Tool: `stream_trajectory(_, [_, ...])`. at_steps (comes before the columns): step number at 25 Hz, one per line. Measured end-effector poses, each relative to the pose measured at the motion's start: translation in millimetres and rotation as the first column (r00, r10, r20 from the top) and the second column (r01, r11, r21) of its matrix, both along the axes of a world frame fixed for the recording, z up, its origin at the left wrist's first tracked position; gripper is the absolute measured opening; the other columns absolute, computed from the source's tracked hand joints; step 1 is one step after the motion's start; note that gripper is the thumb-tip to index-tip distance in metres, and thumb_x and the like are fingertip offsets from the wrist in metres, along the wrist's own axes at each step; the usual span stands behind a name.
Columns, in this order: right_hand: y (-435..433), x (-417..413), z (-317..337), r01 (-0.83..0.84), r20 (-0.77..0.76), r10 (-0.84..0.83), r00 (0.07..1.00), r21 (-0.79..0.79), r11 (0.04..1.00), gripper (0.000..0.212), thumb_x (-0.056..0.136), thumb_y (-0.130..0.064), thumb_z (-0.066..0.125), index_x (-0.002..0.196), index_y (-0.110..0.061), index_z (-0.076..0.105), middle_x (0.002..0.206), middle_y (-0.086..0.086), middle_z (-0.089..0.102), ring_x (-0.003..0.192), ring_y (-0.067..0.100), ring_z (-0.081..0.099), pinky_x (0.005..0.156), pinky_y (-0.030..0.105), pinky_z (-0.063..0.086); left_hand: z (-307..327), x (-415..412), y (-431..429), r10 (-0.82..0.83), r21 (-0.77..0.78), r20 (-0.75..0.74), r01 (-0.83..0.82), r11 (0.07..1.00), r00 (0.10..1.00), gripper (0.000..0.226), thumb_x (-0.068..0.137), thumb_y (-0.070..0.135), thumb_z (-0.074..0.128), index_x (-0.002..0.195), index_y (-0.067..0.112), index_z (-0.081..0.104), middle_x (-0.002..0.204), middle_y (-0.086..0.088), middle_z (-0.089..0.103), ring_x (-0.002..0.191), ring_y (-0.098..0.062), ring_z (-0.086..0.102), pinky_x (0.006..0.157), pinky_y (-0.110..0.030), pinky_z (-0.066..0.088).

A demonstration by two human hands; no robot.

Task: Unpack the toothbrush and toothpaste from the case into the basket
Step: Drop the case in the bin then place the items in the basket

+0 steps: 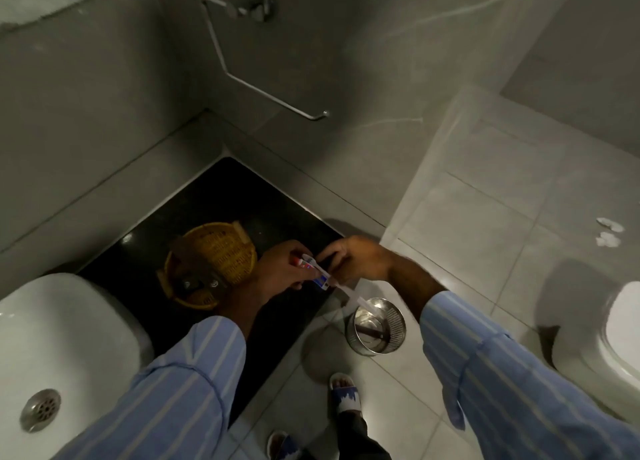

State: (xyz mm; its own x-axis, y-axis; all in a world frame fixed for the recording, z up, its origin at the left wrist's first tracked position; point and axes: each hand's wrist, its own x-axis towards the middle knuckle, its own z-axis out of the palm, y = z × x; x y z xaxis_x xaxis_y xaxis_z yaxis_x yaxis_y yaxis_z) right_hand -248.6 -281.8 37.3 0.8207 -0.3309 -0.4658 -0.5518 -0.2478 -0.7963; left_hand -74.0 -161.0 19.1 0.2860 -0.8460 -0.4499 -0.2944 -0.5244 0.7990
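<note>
A yellow wicker basket (225, 251) stands on the black counter (221, 196), with dark items in its near side. Just right of it, my left hand (277, 274) is shut on a red, white and blue toothpaste tube (320, 279). A white toothbrush (356, 298) runs from between my hands down to the right, over the floor. My right hand (360, 257) touches the left one, its fingers closed on a small dark thing (327, 261) that looks like the case; most of it is hidden.
A white sink (59, 324) lies at the left, next to the counter. A steel bin (379, 335) stands on the tiled floor below my hands. A toilet (609, 341) is at the right. A metal rail (263, 92) hangs on the wall. My slippered feet (343, 390) are below.
</note>
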Motion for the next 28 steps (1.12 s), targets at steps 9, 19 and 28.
stream_trajectory(9, [18, 105, 20, 0.262, 0.04, -0.295, 0.955, 0.359, 0.896, 0.029, 0.092, -0.011, 0.062, 0.113, 0.009, 0.062, 0.107, 0.031, 0.069, 0.093, 0.037, 0.072, 0.075, 0.034, 0.062, 18, 118, 48, 0.328, 0.026, -0.003, -0.328, 0.944, 0.945, 0.029, 0.075, 0.03, 0.082, 0.099, 0.026, 0.065, 0.092, -0.004, 0.075, 0.08, -0.016, 0.073, 0.072, -0.03, 0.058])
stream_trajectory(19, [9, 254, -5, 0.336, 0.045, -0.38, 0.924, 0.376, 0.863, 0.028, 0.086, -0.005, 0.068, 0.113, -0.003, 0.061, 0.103, 0.023, 0.072, 0.09, 0.031, 0.075, 0.074, 0.038, 0.063, 0, 228, 49, 0.195, -0.017, 0.444, -0.209, 0.978, 0.874, 0.01, 0.087, 0.028, 0.066, 0.096, 0.024, 0.069, 0.09, 0.008, 0.065, 0.086, -0.01, 0.062, 0.077, -0.022, 0.046])
stream_trajectory(28, [-11, 294, -65, 0.401, -0.011, -0.403, 0.915, 0.131, 0.907, 0.02, 0.084, -0.014, 0.072, 0.1, -0.004, 0.074, 0.094, 0.012, 0.075, 0.083, 0.022, 0.072, 0.07, 0.03, 0.059, -37, 249, 10, -0.107, 0.252, 0.482, -0.021, 0.967, 0.87, 0.029, 0.092, 0.031, 0.062, 0.117, 0.017, 0.066, 0.123, -0.007, 0.063, 0.117, -0.024, 0.056, 0.105, -0.047, 0.046])
